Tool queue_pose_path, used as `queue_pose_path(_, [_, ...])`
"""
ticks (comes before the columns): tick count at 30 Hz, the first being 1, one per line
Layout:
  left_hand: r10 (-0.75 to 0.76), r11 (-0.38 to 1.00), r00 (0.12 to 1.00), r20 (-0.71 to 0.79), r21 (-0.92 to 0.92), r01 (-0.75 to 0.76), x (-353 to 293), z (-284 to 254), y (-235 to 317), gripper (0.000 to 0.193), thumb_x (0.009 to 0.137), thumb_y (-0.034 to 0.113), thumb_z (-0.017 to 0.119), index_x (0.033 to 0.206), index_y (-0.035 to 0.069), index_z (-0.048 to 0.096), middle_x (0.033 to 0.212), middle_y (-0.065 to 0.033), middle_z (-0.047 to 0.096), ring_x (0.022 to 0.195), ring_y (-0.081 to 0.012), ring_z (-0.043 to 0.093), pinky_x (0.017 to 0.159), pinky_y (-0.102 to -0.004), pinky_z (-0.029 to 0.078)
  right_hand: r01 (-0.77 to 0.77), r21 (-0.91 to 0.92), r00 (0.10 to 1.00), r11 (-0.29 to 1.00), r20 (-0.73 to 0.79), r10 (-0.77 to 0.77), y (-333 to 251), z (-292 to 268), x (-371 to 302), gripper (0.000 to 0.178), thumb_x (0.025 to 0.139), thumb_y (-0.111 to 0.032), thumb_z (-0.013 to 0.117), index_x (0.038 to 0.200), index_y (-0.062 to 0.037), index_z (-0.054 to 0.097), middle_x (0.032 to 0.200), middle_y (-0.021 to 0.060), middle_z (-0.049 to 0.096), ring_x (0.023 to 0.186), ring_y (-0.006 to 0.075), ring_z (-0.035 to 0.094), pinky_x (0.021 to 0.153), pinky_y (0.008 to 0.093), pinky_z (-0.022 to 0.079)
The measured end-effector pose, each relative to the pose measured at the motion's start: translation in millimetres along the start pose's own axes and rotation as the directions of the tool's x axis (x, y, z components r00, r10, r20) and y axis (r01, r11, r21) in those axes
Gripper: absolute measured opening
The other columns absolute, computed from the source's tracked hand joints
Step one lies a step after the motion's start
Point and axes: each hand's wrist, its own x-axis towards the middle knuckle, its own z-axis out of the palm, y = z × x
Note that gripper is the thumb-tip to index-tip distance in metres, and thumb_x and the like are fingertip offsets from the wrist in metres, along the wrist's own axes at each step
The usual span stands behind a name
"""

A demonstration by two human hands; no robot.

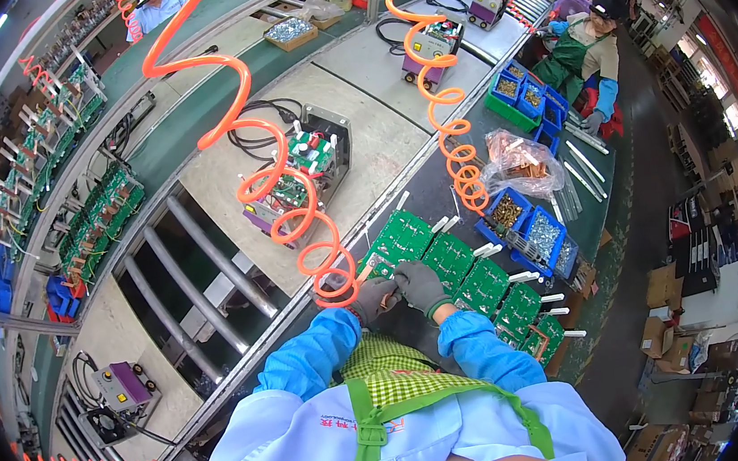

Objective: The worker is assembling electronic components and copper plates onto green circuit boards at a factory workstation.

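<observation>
In front of me, a row of several green circuit boards (pixel 449 260) runs along the dark bench, with white posts sticking out on their far side. My left hand (pixel 371 302), in a dark grey glove, is closed near the lower left corner of the first board. A small copper-coloured bit shows at its fingers, too small to name. My right hand (pixel 421 286), gloved alike, is closed close beside the left one, its fingers curled at the board's near edge. What it holds, if anything, is hidden by the glove.
A coiled orange air hose (pixel 324 271) hangs just beside my left hand. Blue bins (pixel 540 244) of small metal parts and a plastic bag (pixel 520 165) of copper-coloured pieces lie right. An opened machine (pixel 321 159) stands on the conveyor. A co-worker (pixel 589 54) stands farther along the bench.
</observation>
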Motion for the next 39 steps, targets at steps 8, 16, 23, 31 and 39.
queue_pose_path(8, [0.303, 0.835, 0.943, 0.136, 0.439, -0.332, 5, -12, -8, 0.015, 0.087, 0.017, 0.057, 0.090, 0.003, 0.057, 0.078, -0.0073, 0.057, 0.060, -0.0096, 0.054, 0.049, -0.0200, 0.044, 0.092, -0.029, 0.995, 0.995, 0.050, -0.090, 6, 1, -3, 0.019, 0.083, -0.021, 0.056, 0.096, -0.0089, 0.062, 0.097, 0.0144, 0.060, 0.088, 0.0342, 0.058, 0.076, 0.0422, 0.048])
queue_pose_path(16, [0.523, 0.468, 0.767, 0.372, 0.627, -0.623, 38, -48, -45, 0.010, 0.084, 0.008, 0.057, 0.092, 0.002, 0.058, 0.085, -0.0087, 0.058, 0.072, -0.0132, 0.059, 0.053, -0.0207, 0.046, 0.101, -0.009, 0.991, 0.995, 0.089, -0.100, 5, -4, -3, 0.019, 0.083, -0.026, 0.057, 0.097, -0.0142, 0.061, 0.100, 0.0132, 0.058, 0.086, 0.0342, 0.059, 0.073, 0.0428, 0.050])
queue_pose_path(23, [0.274, 0.880, 0.945, 0.177, 0.350, -0.321, 5, -13, -6, 0.012, 0.087, 0.008, 0.053, 0.096, 0.000, 0.054, 0.087, -0.0100, 0.059, 0.076, -0.0130, 0.060, 0.057, -0.0197, 0.050, 0.219, -0.166, 0.976, 0.961, 0.035, -0.216, 7, -1, -5, 0.013, 0.083, -0.022, 0.058, 0.092, -0.0135, 0.062, 0.092, 0.0098, 0.058, 0.081, 0.0307, 0.059, 0.068, 0.0404, 0.049])
queue_pose_path(31, [0.276, 0.898, 0.943, 0.188, 0.299, -0.323, 29, -38, -37, 0.010, 0.089, 0.008, 0.050, 0.094, 0.001, 0.054, 0.087, -0.0061, 0.057, 0.074, -0.0106, 0.057, 0.059, -0.0192, 0.048, 0.096, -0.342, 0.994, 0.935, -0.020, -0.109, -3, 10, -7, 0.018, 0.083, -0.028, 0.057, 0.083, -0.0100, 0.057, 0.089, 0.0109, 0.058, 0.076, 0.0304, 0.061, 0.064, 0.0413, 0.050])
queue_pose_path(39, [0.076, 0.994, 0.988, 0.136, -0.086, -0.065, 11, -18, -18, 0.011, 0.086, 0.006, 0.050, 0.095, 0.002, 0.055, 0.087, -0.0058, 0.056, 0.075, -0.0098, 0.056, 0.061, -0.0201, 0.048, 0.011, -0.155, 0.990, 0.988, -0.134, -0.032, -6, 14, -6, 0.020, 0.082, -0.032, 0.059, 0.091, -0.0147, 0.064, 0.096, 0.0122, 0.058, 0.082, 0.0323, 0.061, 0.069, 0.0415, 0.050])
